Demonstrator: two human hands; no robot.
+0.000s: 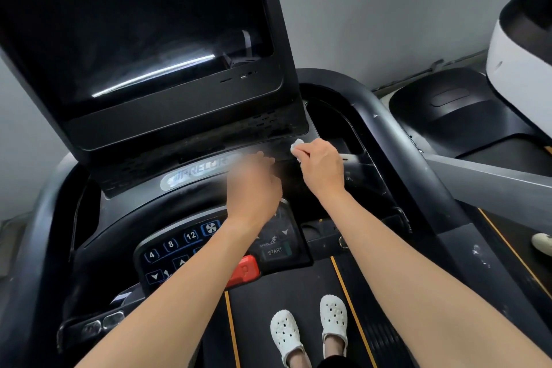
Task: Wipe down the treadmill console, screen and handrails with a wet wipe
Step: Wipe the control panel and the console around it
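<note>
A black treadmill console (191, 176) fills the middle, with a dark screen (134, 27) tilted above it and a button panel (182, 248) below. My right hand (322, 167) grips a small crumpled white wet wipe (297, 145) and holds it against the console ledge just under the screen's right corner. My left hand (254, 185) is blurred, hovering over the console beside the logo strip; its fingers look loosely curled and nothing shows in it. The right handrail (418, 176) runs down the right side.
A red stop button (245, 270) sits below the button panel. My two feet in white clogs (310, 329) stand on the belt. A second treadmill (466, 116) and a white machine housing (519, 63) stand to the right. A grey wall is behind.
</note>
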